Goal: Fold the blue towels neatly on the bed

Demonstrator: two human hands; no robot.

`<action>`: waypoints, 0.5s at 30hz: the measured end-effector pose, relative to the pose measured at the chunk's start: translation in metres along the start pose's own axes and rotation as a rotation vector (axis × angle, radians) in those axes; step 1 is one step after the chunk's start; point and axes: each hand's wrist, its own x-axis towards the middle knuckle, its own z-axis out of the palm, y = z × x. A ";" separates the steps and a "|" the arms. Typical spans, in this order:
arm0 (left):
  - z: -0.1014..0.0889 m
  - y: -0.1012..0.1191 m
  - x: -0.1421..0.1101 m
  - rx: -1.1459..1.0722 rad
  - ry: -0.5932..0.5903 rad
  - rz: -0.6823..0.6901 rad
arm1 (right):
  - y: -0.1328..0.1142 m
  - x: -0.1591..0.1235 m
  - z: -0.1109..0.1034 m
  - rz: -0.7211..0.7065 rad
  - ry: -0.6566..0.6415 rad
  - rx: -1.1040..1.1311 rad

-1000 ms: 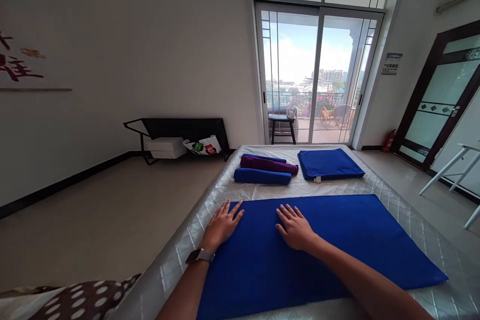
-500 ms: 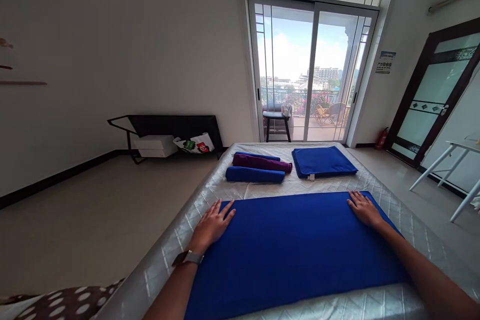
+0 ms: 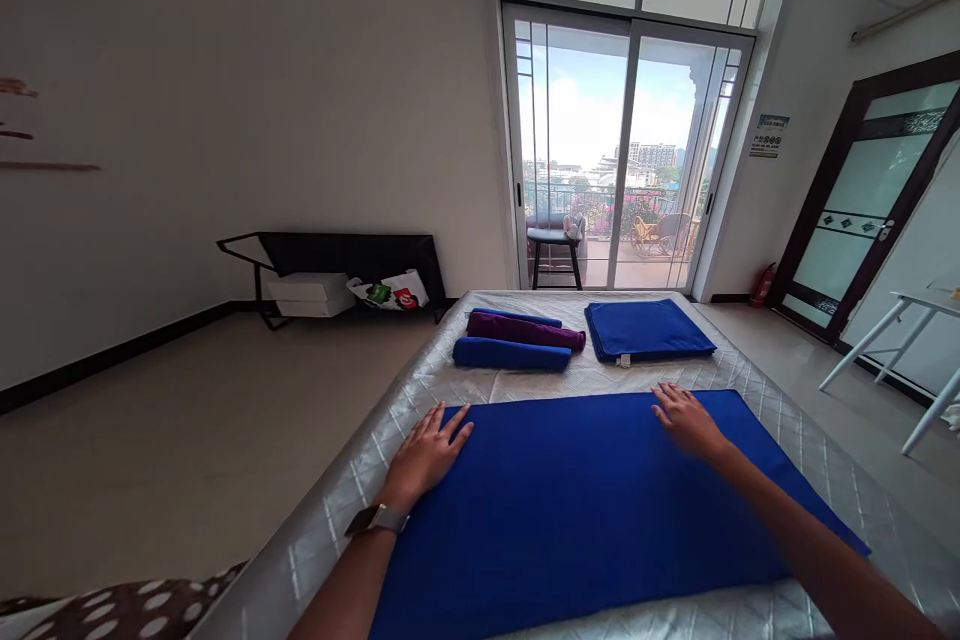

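Note:
A blue cloth [image 3: 570, 510] lies spread flat across the near part of a silver quilted mattress [image 3: 330, 530]. My left hand [image 3: 426, 455] rests on its far left corner, fingers spread, with a watch on the wrist. Over the far edge, right of the middle, is my right hand [image 3: 688, 420], fingers stretched out and palm down; whether it touches the cloth I cannot tell. Beyond the cloth lie blue rolls [image 3: 511, 354] with a purple roll [image 3: 525, 330] between them. To their right sits a folded blue stack [image 3: 649, 328] with a small white tag.
A black folding frame [image 3: 345, 255] leans by the left wall, with a white box [image 3: 309, 294] and a printed bag [image 3: 390, 290] at it. A dark stool [image 3: 553, 238] stands by the sliding glass door. At right is a white table [image 3: 930, 305]; brown dotted fabric [image 3: 127, 610] lies lower left.
My right hand has slid left along the cloth's far edge, uncovering its far right corner. My left hand stays in place. The view has tilted up slightly.

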 end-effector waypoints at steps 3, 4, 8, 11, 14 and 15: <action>-0.002 0.001 -0.001 -0.014 0.000 -0.006 | -0.039 -0.003 -0.005 -0.133 -0.025 0.044; -0.003 0.001 -0.002 -0.022 0.003 -0.008 | -0.058 -0.005 -0.003 -0.200 -0.043 0.069; -0.005 0.002 -0.003 -0.038 -0.001 -0.019 | -0.124 -0.007 0.012 -0.354 -0.097 0.131; -0.005 0.001 -0.003 -0.033 -0.015 -0.017 | -0.136 -0.007 0.020 -0.371 -0.113 0.141; -0.003 -0.001 -0.002 -0.032 -0.012 -0.007 | -0.111 -0.004 0.023 -0.359 -0.121 0.135; -0.001 -0.002 -0.001 -0.027 -0.007 0.000 | -0.096 -0.004 0.022 -0.340 -0.125 0.130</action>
